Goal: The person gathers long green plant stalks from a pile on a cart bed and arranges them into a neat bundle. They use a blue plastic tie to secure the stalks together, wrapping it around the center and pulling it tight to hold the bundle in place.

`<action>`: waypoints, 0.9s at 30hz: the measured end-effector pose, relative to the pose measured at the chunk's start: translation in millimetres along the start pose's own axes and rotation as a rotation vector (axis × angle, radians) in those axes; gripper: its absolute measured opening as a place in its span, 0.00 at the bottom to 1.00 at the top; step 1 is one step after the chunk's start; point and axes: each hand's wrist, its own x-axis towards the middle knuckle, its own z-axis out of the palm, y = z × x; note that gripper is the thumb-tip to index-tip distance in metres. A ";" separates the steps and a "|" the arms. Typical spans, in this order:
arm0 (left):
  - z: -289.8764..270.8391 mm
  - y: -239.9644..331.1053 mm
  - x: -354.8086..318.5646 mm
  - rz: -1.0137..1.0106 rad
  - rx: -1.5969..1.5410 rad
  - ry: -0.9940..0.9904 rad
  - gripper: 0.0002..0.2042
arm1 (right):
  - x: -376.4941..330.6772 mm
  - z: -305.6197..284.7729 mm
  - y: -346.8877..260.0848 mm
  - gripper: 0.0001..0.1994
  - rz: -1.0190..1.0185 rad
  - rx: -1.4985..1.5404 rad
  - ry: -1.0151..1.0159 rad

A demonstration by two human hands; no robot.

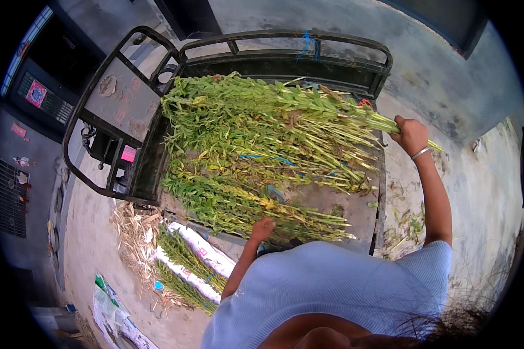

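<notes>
Green stalks fill the cart bed rim to rim.
Right hand grips a stalk bundle at the right rim; left hand (curled shut) touches lower stalks.

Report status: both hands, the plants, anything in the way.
Right hand shut on upper stalk bundle. Left hand on lower bundle. Both bundles lie in cart bed. Nothing blocking.

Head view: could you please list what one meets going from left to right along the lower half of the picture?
Printed sacks → dry straw → green stalks on white sacks → left hand → cart bed's right rim → fallen leaves on the ground.
</notes>
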 end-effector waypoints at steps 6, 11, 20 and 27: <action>6.3 8.3 0.5 -0.140 -0.245 -0.142 0.13 | -54.2 135.3 -45.7 0.17 -0.045 0.146 -0.627; -14.3 43.0 -18.6 -0.283 -0.379 -0.110 0.11 | -75.7 171.2 -43.6 0.19 -0.078 0.266 -0.667; -13.2 119.5 31.1 -0.188 -0.625 0.107 0.16 | -121.3 103.0 -47.2 0.15 -0.026 0.259 -0.302; 10.8 222.8 70.3 -0.236 -0.340 0.023 0.24 | -151.2 90.7 -77.3 0.16 -0.048 0.191 -0.186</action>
